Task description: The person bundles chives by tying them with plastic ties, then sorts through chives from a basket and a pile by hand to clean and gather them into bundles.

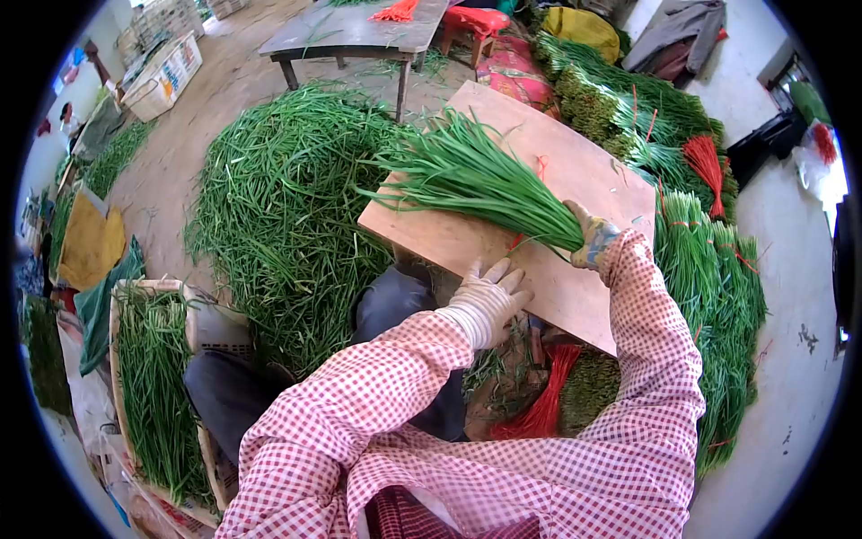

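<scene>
A bunch of green chives (489,180) lies across a small wooden board (588,301), its loose leaf tips spreading to the far left. My right hand (593,235), in a patterned work glove, is closed around the stem end of the bunch at the board's right side. My left hand (489,301), in a white glove, rests at the near edge of the board with its fingers spread, holding nothing. A red tie (516,241) shows beside the bunch, part of it hidden under the leaves.
A large heap of loose chives (287,207) covers the floor at left. Tied bundles (700,269) are stacked along the right. Red ties (549,395) hang below the board. A crate of chives (157,386) stands near left, and a table (359,31) farther back.
</scene>
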Tool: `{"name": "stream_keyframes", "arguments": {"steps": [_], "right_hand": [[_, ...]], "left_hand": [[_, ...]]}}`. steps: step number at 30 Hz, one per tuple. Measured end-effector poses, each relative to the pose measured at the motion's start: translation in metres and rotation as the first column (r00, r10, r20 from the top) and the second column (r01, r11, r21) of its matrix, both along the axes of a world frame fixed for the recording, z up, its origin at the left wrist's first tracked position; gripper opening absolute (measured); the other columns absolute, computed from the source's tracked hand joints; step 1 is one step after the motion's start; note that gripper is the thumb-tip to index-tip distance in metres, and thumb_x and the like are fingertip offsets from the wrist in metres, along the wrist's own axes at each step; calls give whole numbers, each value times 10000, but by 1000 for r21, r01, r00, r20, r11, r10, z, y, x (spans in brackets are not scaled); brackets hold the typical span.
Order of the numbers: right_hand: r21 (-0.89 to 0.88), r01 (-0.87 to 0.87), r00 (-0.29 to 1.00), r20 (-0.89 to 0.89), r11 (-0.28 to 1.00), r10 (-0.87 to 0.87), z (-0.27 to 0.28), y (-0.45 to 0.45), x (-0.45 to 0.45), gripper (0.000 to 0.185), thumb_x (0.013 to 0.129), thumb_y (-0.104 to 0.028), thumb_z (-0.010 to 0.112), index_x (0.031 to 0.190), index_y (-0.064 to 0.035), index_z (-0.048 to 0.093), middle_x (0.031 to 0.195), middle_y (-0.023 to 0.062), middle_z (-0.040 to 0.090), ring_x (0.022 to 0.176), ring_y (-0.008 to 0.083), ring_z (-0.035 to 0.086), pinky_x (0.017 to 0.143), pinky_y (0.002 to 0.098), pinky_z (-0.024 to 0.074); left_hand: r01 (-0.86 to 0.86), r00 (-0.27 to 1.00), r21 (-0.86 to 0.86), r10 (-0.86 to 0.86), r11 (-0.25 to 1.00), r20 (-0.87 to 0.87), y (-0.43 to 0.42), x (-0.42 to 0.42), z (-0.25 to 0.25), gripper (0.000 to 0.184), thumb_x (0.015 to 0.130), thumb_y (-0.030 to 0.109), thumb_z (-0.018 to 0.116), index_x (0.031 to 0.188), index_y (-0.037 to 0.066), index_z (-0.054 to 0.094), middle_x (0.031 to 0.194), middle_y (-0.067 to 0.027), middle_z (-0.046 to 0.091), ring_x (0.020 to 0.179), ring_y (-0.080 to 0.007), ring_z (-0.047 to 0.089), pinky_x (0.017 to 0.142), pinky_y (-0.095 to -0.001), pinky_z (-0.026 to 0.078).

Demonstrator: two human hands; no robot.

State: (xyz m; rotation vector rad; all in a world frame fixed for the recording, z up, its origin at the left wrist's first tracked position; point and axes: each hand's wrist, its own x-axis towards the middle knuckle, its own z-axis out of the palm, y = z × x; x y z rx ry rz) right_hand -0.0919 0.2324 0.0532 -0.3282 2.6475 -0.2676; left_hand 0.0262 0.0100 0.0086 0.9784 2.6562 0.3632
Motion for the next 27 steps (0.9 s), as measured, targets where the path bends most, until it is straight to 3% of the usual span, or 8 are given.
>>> {"name": "stream_keyframes", "arguments": {"steps": [5, 11, 13, 15, 17, 19, 24, 27], "right_hand": [[80, 11, 993, -120, 997, -1, -33, -6, 3, 919, 585, -101, 706, 1410, -130, 301, 1236, 216, 531, 1120, 343, 553, 959, 381, 455], [-35, 36, 999, -35, 999, -37, -6, -6, 17, 831, 643, -125, 661, 1401, -151, 322, 1238, 208, 543, 1138, 329, 545, 961, 385, 446], [-150, -49, 992, -120, 988, 31, -34, 24, 9, 771, 675, -196, 670, 1375, -122, 358, 1236, 205, 539, 1131, 323, 542, 958, 387, 442], [-251, -94, 979, -201, 963, 43, -63, 60, -14, 725, 707, -266, 680, 1350, -93, 393, 1234, 202, 536, 1123, 316, 540, 954, 390, 438], [-335, -169, 950, -305, 927, 63, -97, 92, -33, 697, 739, -337, 689, 1325, -64, 429, 1232, 199, 532, 1116, 309, 537, 951, 392, 434], [-262, -319, 862, -480, 911, 164, -89, 80, -16, 736, 780, -400, 667, 1356, -31, 397, 1327, 231, 439, 1198, 348, 473, 1005, 385, 391], [-90, 66, 929, -359, 994, -94, -83, 34, 2, 994, 674, -484, 747, 1441, -74, 265, 1390, 221, 388, 1263, 350, 399, 1044, 429, 341], [-4, 177, 912, -374, 984, -166, -61, -20, -11, 997, 674, -486, 744, 1443, -77, 260, 1388, 219, 392, 1265, 350, 396, 1043, 431, 339]], "left_hand": [[-81, 990, -13, 78, 997, -119, -4, 3, -36, 849, 681, 372, 716, 1381, 69, 344, 1446, -121, 337, 1356, -288, 269, 1074, -552, 201], [-126, 872, 107, 162, 986, -462, 1, 9, -64, 685, 638, 283, 681, 1265, 81, 494, 1406, -132, 389, 1295, -282, 360, 981, -544, 320], [-118, 958, 271, 181, 955, -223, -13, 0, -30, 526, 625, 270, 665, 1115, 97, 586, 1323, -111, 467, 1209, -277, 435, 899, -509, 388], [-194, 601, 471, 484, 861, -637, 39, -17, -119, 437, 615, 294, 649, 1019, 130, 629, 1206, -55, 539, 1191, -276, 449, 915, -515, 386], [-141, 905, 394, 279, 908, -320, 26, -11, -81, 417, 572, 352, 673, 944, 164, 661, 1193, -68, 545, 1231, -300, 412, 999, -576, 257], [-97, 991, 363, 123, 927, -50, 29, -11, -58, 416, 585, 380, 693, 954, 189, 668, 1198, -71, 540, 1256, -315, 388, 1026, -608, 208], [-4, 998, 625, 46, 781, -51, -51, 30, 4, 353, 681, 277, 664, 1015, 165, 636, 1192, -78, 539, 1177, -288, 480, 935, -450, 417], [-32, 953, 815, 263, 579, -150, -123, 80, 18, 326, 685, 220, 656, 1000, 137, 629, 1087, -121, 568, 1033, -312, 557, 800, -401, 487]]}}
